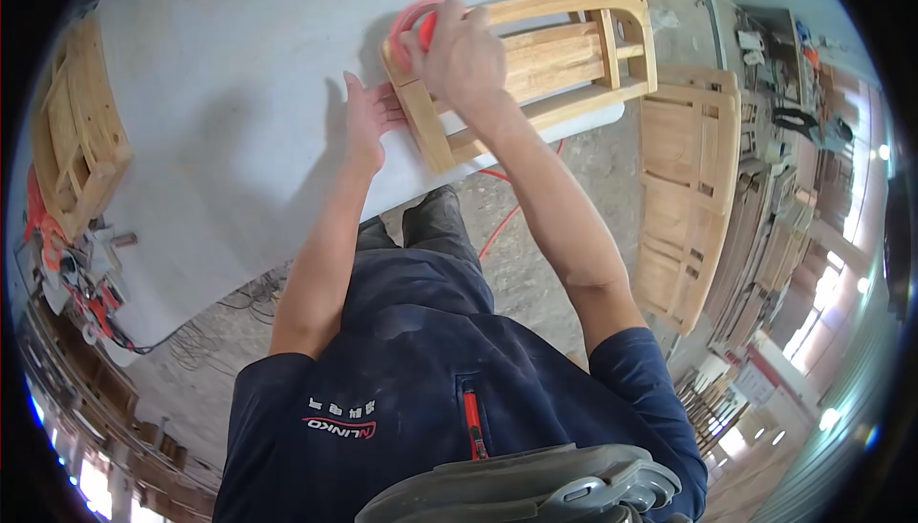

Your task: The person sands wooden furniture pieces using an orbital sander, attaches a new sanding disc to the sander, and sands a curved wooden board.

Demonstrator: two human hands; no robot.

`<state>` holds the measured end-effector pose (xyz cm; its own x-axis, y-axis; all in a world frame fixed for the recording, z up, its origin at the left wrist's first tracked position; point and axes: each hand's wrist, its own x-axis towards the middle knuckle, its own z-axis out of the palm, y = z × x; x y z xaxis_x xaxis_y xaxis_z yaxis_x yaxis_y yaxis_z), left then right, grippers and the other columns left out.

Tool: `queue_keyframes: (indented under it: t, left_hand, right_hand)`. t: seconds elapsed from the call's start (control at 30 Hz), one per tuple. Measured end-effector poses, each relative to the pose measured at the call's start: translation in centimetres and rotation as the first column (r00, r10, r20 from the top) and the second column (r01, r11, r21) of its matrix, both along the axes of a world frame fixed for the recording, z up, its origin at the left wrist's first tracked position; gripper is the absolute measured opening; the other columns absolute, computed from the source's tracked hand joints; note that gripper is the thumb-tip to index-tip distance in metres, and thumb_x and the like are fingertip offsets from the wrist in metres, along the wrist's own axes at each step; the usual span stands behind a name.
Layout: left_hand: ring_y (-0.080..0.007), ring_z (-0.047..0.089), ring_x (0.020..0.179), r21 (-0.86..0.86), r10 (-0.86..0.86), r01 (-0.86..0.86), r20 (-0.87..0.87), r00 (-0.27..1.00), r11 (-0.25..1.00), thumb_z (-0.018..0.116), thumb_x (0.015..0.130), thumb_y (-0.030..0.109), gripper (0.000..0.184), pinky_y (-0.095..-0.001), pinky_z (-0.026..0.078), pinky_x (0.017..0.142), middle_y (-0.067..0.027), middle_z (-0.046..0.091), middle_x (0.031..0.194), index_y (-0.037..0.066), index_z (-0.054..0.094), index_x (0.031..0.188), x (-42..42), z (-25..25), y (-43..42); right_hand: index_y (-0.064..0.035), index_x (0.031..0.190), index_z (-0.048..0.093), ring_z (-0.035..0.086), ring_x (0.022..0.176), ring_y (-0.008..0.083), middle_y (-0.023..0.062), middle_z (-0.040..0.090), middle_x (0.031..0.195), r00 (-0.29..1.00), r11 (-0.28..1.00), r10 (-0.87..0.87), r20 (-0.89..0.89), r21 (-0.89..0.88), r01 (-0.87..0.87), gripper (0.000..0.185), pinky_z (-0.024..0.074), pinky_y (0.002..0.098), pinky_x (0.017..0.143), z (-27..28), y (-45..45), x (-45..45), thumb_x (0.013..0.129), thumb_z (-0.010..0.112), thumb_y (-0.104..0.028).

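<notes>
A pale wooden frame [555, 59] with slats and a rounded corner lies on the white-topped table, near its edge. My right hand [464, 62] is closed around a round red disc-shaped pad [413, 18] at the frame's upper left corner. The pad's exact kind is hard to make out, partly because the hand covers it. Beside the frame's left end, my left hand [368, 121] is open with fingers stretched out, their tips reaching the wood's edge or just under it. Whether those fingertips touch the frame, I cannot tell.
Another wooden frame [81, 131] rests at the left of the table [220, 74]. Red tools and cables [91, 298] sit at its lower left corner. A large wooden panel [684, 198] stands to the right. A red hose [502, 227] crosses the floor. Far right, a person [813, 126] is visible.
</notes>
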<state>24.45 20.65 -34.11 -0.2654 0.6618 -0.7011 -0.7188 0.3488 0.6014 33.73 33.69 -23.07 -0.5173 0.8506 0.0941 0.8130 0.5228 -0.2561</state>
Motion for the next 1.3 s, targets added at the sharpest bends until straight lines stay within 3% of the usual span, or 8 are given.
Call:
queue_keyframes:
  t: [0.17, 0.23, 0.4, 0.63, 0.83, 1.03, 1.1, 1.3]
  left_hand:
    - [-0.0313, 0.067, 0.113, -0.034, 0.153, -0.163, -0.207, 0.966, 0.986, 0.036, 0.107, 0.079, 0.092, -0.0409, 0.049, 0.105, -0.0180, 0.072, 0.124, -0.004, 0.066, 0.133, 4.8, 1.0, 2.5]
    - [-0.0294, 0.064, 0.118, -0.281, 0.029, -0.210, -0.535, 0.844, 0.936, 0.042, 0.108, 0.074, 0.084, -0.0388, 0.046, 0.109, -0.0181, 0.070, 0.128, -0.003, 0.067, 0.131, 6.3, 1.5, 4.0]
    - [-0.0328, 0.052, 0.143, -0.107, 0.342, -0.407, -0.376, 0.861, 0.907, 0.039, 0.108, 0.074, 0.095, -0.0411, 0.038, 0.121, -0.0192, 0.054, 0.157, -0.005, 0.044, 0.161, 7.3, 1.4, 4.4]
    - [-0.0276, 0.062, 0.126, -0.183, 0.391, -0.494, -0.410, 0.824, 0.850, 0.042, 0.111, 0.068, 0.087, -0.0374, 0.045, 0.111, -0.0181, 0.067, 0.140, -0.009, 0.058, 0.149, 7.0, -0.4, 4.6]
    - [-0.0192, 0.065, 0.100, -0.042, 0.408, -0.464, -0.412, 0.815, 0.885, 0.056, 0.111, 0.058, 0.070, -0.0346, 0.052, 0.092, -0.0104, 0.074, 0.114, -0.007, 0.072, 0.128, 7.3, 1.2, 4.7]
    - [-0.0181, 0.066, 0.102, 0.002, 0.415, -0.471, -0.478, 0.774, 0.882, 0.054, 0.113, 0.053, 0.065, -0.0348, 0.052, 0.092, -0.0099, 0.074, 0.116, -0.008, 0.071, 0.129, 7.5, 1.9, 5.2]
    - [-0.0186, 0.066, 0.103, -0.001, 0.418, -0.478, -0.485, 0.768, 0.878, 0.053, 0.113, 0.053, 0.065, -0.0353, 0.052, 0.093, -0.0103, 0.074, 0.117, -0.008, 0.071, 0.130, 7.7, 2.5, 5.4]
    - [-0.0193, 0.065, 0.104, -0.099, 0.346, -0.474, -0.555, 0.756, 0.875, 0.053, 0.110, 0.061, 0.071, -0.0363, 0.052, 0.093, -0.0114, 0.073, 0.116, -0.004, 0.072, 0.129, 7.5, -0.5, 4.8]
  right_hand:
    - [0.0043, 0.113, 0.055, 0.075, 0.078, 0.0440, 0.0279, 0.067, 0.100, 0.999, 0.998, -0.015, 0.046, 0.062, 0.012, 0.071, 0.0634, 0.0483, 0.065, 0.5, 7.7, 5.2, 0.092, 0.076, -0.059]
    - [0.0044, 0.113, 0.054, 0.076, 0.080, 0.0420, 0.0269, 0.067, 0.101, 0.998, 0.998, -0.015, 0.067, 0.070, 0.011, 0.067, 0.0641, 0.0462, 0.063, 0.8, 9.8, 6.5, 0.093, 0.075, -0.056]
    - [-0.0003, 0.114, 0.058, 0.077, 0.080, 0.0416, 0.0248, 0.069, 0.100, 0.994, 0.995, 0.095, 0.057, 0.014, -0.096, 0.065, 0.0643, 0.0483, 0.066, 0.0, 7.4, 5.1, 0.094, 0.074, -0.060]
    - [0.0060, 0.119, 0.064, 0.076, 0.100, 0.0444, 0.0332, 0.073, 0.107, 0.923, 0.892, 0.384, 0.024, -0.267, -0.364, 0.055, 0.0638, 0.0475, 0.088, 1.7, 6.6, -3.6, 0.092, 0.072, -0.042]
    - [0.0066, 0.130, 0.067, 0.074, 0.120, 0.0408, 0.0302, 0.075, 0.126, 0.910, 0.866, 0.318, 0.268, -0.473, -0.163, 0.065, 0.0579, 0.0465, 0.104, 4.3, 17.8, -0.4, 0.090, 0.071, -0.044]
    - [0.0064, 0.127, 0.070, 0.075, 0.116, 0.0410, 0.0282, 0.077, 0.119, 0.929, 0.940, 0.137, 0.344, -0.341, -0.013, 0.078, 0.0599, 0.0474, 0.100, 3.9, 29.9, 10.4, 0.085, 0.074, -0.059]
    - [-0.0058, 0.104, 0.084, 0.077, 0.109, 0.0399, 0.0222, 0.080, 0.114, 0.918, 0.955, 0.002, 0.397, -0.272, 0.115, 0.054, 0.0612, 0.0478, 0.095, 4.7, 32.4, 13.6, 0.084, 0.077, -0.056]
    - [0.0044, 0.120, 0.066, 0.075, 0.102, 0.0465, 0.0330, 0.075, 0.107, 0.988, 0.992, -0.095, 0.126, -0.067, 0.104, 0.072, 0.0598, 0.0541, 0.091, 0.5, 34.7, 25.4, 0.085, 0.079, -0.057]
